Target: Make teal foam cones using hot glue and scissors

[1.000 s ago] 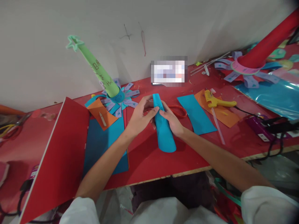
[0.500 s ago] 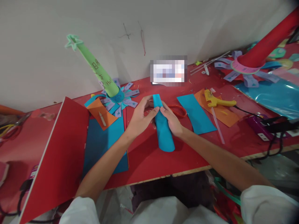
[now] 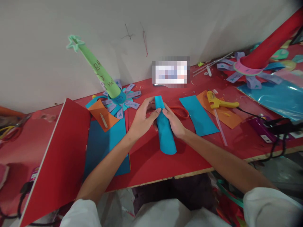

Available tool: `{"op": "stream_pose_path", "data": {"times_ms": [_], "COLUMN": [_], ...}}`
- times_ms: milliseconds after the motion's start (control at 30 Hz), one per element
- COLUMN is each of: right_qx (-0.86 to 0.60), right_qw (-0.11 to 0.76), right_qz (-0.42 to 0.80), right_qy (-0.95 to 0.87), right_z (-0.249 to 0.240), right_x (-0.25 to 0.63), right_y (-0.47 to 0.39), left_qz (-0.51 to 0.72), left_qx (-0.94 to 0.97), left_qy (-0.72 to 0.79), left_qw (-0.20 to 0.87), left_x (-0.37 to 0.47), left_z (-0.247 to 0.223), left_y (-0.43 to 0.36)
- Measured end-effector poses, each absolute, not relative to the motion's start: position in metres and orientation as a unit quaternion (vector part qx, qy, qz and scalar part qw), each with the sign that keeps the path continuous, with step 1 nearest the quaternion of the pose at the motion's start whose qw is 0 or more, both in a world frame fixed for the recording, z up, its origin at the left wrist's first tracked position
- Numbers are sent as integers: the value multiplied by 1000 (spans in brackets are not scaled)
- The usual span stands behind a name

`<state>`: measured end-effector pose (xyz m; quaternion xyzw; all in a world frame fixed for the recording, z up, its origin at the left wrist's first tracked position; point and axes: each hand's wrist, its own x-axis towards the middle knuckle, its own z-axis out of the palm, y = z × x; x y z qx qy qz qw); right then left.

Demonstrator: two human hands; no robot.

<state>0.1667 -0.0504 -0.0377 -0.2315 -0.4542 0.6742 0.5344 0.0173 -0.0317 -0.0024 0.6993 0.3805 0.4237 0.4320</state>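
Note:
A blue sheet rolled into a tube (image 3: 166,138) lies between my hands above the red table, narrow at its far end and wider at the near end. My left hand (image 3: 145,116) grips its left side with the thumb on top. From the right, my right hand (image 3: 174,121) closes on the same tube, thumb tip close to the other thumb. The fingers beneath are partly hidden. Just behind my right hand show the red handles of scissors (image 3: 181,112). A flat blue sheet (image 3: 200,116) lies to the right.
A yellow glue gun (image 3: 220,102) with a cord rests on an orange sheet (image 3: 228,118) at right. A green paper tower (image 3: 99,69) stands at back left, a red tower (image 3: 267,47) at back right. A red board (image 3: 61,157) stands upright on the left, beside blue sheets (image 3: 101,157).
The near end of the blue tube has shifted very slightly left. Both hands keep their hold, and the other things stay in place.

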Motion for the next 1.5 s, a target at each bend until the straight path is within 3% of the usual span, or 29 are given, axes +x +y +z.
{"op": "stream_pose_path", "data": {"times_ms": [1500], "right_qx": [-210], "right_qw": [515], "right_qz": [709], "right_qy": [-434], "right_z": [-42], "right_x": [170], "right_y": [-50], "left_qz": [429], "left_qx": [657], "left_qy": [389], "left_qw": [482], "left_x": [18], "left_z": [0], "left_y": [-35]}}
